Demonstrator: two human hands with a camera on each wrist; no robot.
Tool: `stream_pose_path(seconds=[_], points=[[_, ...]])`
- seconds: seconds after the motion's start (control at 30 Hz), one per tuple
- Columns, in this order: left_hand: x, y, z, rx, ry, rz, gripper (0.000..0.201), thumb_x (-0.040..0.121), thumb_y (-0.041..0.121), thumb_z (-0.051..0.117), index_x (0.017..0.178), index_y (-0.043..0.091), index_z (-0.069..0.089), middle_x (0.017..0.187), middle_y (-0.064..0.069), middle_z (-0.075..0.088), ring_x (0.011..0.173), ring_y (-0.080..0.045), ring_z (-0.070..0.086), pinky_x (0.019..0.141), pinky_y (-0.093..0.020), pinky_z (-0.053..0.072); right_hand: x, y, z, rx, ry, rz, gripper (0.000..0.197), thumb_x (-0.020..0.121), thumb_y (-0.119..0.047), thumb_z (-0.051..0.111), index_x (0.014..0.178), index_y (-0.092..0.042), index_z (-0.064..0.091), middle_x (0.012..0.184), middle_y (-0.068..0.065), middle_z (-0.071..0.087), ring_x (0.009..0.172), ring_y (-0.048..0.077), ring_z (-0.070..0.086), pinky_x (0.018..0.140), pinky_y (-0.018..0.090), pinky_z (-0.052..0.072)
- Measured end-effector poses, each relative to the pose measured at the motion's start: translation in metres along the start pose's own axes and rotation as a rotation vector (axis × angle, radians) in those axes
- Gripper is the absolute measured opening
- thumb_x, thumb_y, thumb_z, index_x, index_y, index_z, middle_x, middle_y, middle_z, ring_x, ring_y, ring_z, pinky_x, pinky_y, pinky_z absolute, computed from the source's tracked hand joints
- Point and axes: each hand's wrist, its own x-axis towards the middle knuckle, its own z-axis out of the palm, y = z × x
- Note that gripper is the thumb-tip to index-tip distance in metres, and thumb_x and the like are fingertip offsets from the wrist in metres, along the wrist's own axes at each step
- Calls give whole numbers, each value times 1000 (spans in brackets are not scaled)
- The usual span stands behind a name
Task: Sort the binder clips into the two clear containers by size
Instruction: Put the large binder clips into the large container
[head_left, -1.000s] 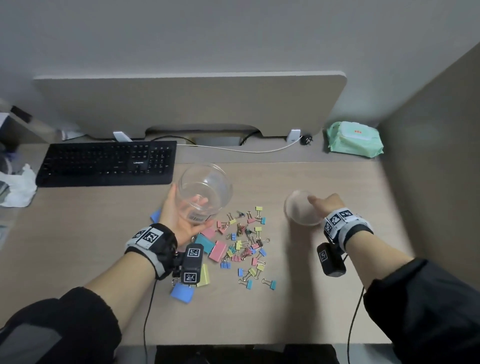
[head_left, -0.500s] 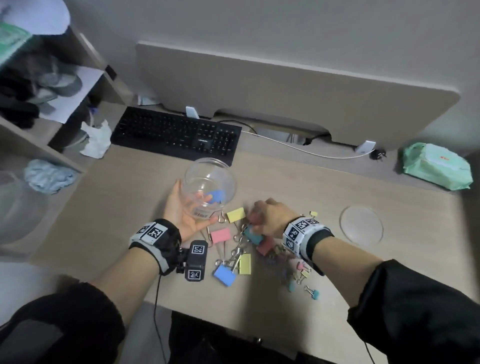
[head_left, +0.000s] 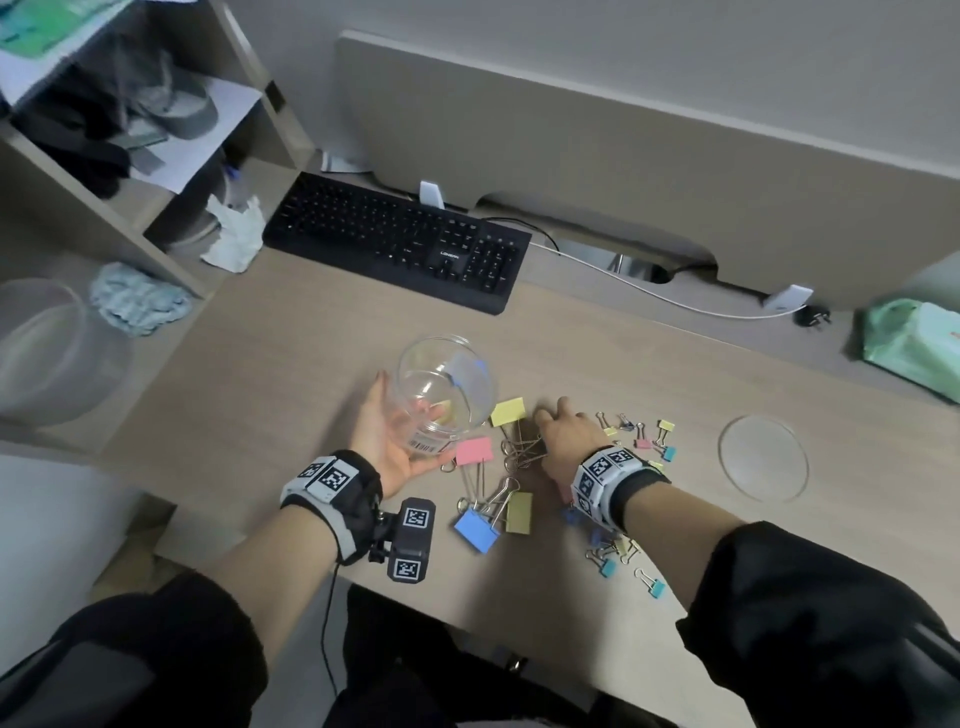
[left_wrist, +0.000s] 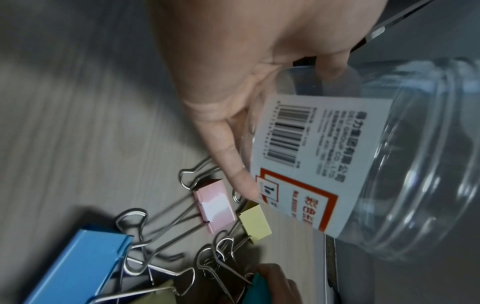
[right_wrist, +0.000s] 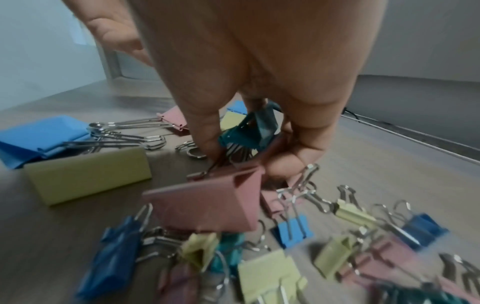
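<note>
My left hand (head_left: 402, 444) grips a clear jar (head_left: 441, 387) with a barcode label (left_wrist: 306, 160), tilted with its mouth towards the far side. A blue blur shows through its wall; I cannot tell whether it lies inside. My right hand (head_left: 551, 423) is down in the clip pile. In the right wrist view its fingers (right_wrist: 205, 131) pinch the wire handles of a large pink clip (right_wrist: 207, 202) and a teal clip (right_wrist: 246, 131). Large yellow (head_left: 508, 411), pink (head_left: 474, 450), blue (head_left: 477, 529) and yellow (head_left: 518, 512) clips lie between my hands. Several small clips (head_left: 649, 441) lie right of my right wrist.
The jar's clear lid (head_left: 763, 457) lies flat at the right. A black keyboard (head_left: 400, 239) and a white cable (head_left: 649, 296) are at the back, a green wipes pack (head_left: 914, 348) far right. A shelf unit (head_left: 130, 171) and a blurred clear tub (head_left: 41, 353) stand left.
My right hand left the lid on the desk, crossed left to the clip pile and took hold of clips. My head turned left. The left hand kept the jar.
</note>
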Motion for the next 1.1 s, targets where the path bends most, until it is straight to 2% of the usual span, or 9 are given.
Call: stream_pose_path(seconds=[0.2, 0.33, 0.4, 0.5, 0.67, 0.77, 0.87, 1.0, 1.1], points=[[-1, -6, 6, -16, 15, 15, 78, 93, 76, 43, 134, 12, 60, 126, -12, 73, 105, -45, 67, 80, -54, 58, -5, 16, -16, 211, 57, 127, 41, 79, -13, 59, 118, -15, 46, 114, 9, 47, 102, 37, 59, 84, 40, 49], [-5, -9, 9, -12, 20, 18, 75, 94, 74, 45, 132, 11, 60, 117, -13, 75, 103, -40, 70, 58, -50, 62, -11, 27, -41, 384, 97, 169, 27, 76, -20, 64, 96, -19, 47, 99, 8, 57, 85, 28, 56, 68, 31, 45], [-5, -11, 10, -15, 22, 18, 75, 93, 74, 47, 133, 11, 60, 113, -12, 77, 102, -38, 70, 53, -50, 61, -16, 31, -56, 523, 116, 194, 33, 73, -23, 70, 98, -18, 50, 90, 5, 57, 80, 27, 57, 61, 28, 44], [-5, -14, 12, -6, 16, 31, 77, 93, 74, 47, 137, 12, 58, 116, -12, 76, 103, -39, 71, 61, -51, 62, -20, 33, -78, 730, 170, 164, 43, 70, -27, 79, 101, -17, 51, 89, 6, 58, 76, 25, 58, 54, 27, 45], [-5, -21, 20, 1, -43, 15, 72, 92, 74, 48, 122, 10, 61, 118, -18, 75, 99, -45, 74, 76, -58, 62, -33, 13, -108, 975, 280, 91, 48, 68, -31, 83, 99, -12, 51, 86, 9, 59, 70, 23, 54, 64, 41, 52], [-4, -27, 25, 61, -55, 9, 73, 91, 76, 47, 116, 10, 64, 120, -15, 76, 109, -46, 70, 87, -57, 58, -42, -5, -121, 1163, 310, 19, 42, 73, -18, 81, 95, -10, 46, 77, 9, 64, 53, 9, 55, 48, 26, 45], [-3, -32, 26, 57, -87, -4, 79, 91, 77, 45, 125, 9, 65, 121, -18, 75, 112, -45, 69, 90, -57, 57, -51, -22, -128, 1182, 317, -55, 35, 80, 0, 73, 97, -6, 43, 66, -5, 55, 42, -6, 55, 42, 11, 41], [-3, -33, 26, 21, -143, -16, 83, 92, 79, 39, 132, 12, 65, 122, -24, 73, 113, -45, 69, 87, -53, 58, -47, -38, -120, 1084, 318, -37, 29, 80, -13, 72, 94, -11, 47, 83, 9, 60, 66, 23, 61, 62, 44, 59], [0, -31, 23, 2, -106, 1, 82, 92, 78, 42, 131, 9, 64, 122, -23, 73, 110, -46, 70, 90, -56, 58, -47, -41, -118, 1055, 317, -57, 29, 80, -15, 73, 90, -17, 46, 81, 7, 58, 69, 23, 60, 62, 40, 59]])
